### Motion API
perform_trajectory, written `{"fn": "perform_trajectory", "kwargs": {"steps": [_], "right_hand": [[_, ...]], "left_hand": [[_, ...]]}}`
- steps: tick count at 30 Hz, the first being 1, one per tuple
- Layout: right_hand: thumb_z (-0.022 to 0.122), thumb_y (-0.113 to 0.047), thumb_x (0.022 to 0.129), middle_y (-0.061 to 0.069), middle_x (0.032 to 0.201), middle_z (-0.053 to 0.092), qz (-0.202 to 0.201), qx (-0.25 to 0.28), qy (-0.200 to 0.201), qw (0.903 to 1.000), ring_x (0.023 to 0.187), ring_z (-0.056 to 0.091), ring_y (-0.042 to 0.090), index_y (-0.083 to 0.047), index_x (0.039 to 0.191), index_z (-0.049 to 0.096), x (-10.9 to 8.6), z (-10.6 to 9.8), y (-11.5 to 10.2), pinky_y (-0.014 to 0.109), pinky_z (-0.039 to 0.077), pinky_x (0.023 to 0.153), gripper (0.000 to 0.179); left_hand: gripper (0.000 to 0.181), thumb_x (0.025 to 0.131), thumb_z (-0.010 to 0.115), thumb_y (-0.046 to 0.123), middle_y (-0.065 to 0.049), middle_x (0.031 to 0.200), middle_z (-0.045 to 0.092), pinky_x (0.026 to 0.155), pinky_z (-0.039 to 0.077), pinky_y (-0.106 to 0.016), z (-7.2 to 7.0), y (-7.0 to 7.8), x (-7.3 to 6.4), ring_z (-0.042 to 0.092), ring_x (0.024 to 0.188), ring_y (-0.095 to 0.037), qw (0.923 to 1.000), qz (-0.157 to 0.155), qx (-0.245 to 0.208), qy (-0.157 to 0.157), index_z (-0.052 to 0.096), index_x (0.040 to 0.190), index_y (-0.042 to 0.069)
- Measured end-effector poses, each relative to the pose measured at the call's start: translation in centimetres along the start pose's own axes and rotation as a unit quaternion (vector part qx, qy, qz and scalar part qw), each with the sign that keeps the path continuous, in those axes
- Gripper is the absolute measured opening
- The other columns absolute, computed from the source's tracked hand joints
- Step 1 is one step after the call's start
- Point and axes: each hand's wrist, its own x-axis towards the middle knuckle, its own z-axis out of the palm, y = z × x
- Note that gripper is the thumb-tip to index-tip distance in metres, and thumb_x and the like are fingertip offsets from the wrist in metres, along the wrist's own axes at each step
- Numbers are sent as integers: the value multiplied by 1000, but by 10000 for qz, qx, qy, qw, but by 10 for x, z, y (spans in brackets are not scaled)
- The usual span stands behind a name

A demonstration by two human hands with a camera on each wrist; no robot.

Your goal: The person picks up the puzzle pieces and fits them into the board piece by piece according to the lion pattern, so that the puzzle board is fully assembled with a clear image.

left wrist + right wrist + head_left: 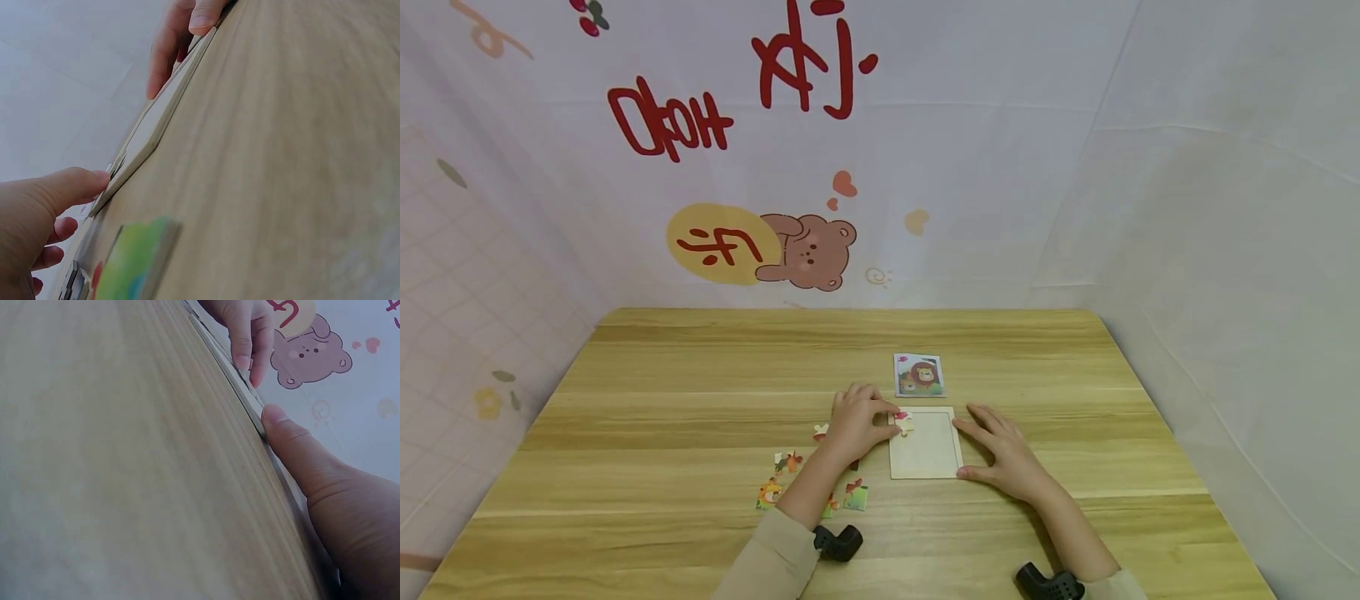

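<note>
A square wooden puzzle board with a raised rim lies on the table. One jigsaw piece, pale with a pink patch, sits in its upper left corner. My left hand pinches this piece at its left side, thumb and index finger over the rim. At the board's right edge, my right hand rests with thumb and index finger spread apart, their tips touching the rim. In the left wrist view, the left thumb lies against the board's edge; the right thumb touches it in the right wrist view.
Several loose jigsaw pieces lie left of the board, some partly hidden under the left forearm. A green piece is close below the left hand. Beyond the board lies a lion picture card. White printed cloth hangs behind the table.
</note>
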Motion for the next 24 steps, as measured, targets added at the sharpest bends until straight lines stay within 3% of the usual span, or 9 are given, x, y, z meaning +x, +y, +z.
{"fn": "perform_trajectory", "kwargs": {"steps": [11, 18, 24], "right_hand": [[73, -54, 76, 18, 149, 33, -18, 20, 3, 10000, 136, 25, 41, -17, 141, 51, 0, 1, 1, 65, 17, 101, 77], [73, -54, 76, 17, 149, 33, -15, 46, 30, 10000, 136, 24, 41, -17, 140, 51, 0, 2, 1, 65, 17, 100, 77], [71, -56, 77, 15, 151, 32, 31, 59, -31, 10000, 137, 23, 38, -20, 142, 50, 0, 1, 1, 63, 17, 101, 77]], "left_hand": [[28, 78, 79, 38, 6, 93, 52, 74, 24, -36, 0, 2, -3, 39, 85, -15, 9994, -1, 329, 46, 77, 102, 24], [27, 77, 80, 37, 9, 89, 48, 73, 23, -36, 3, 1, -4, 38, 83, -14, 9996, -266, 48, 108, 77, 101, 26], [26, 76, 81, 38, 8, 87, 49, 73, 24, -37, 2, 1, -5, 39, 82, -14, 9994, -258, -65, 214, 77, 97, 24]]}}
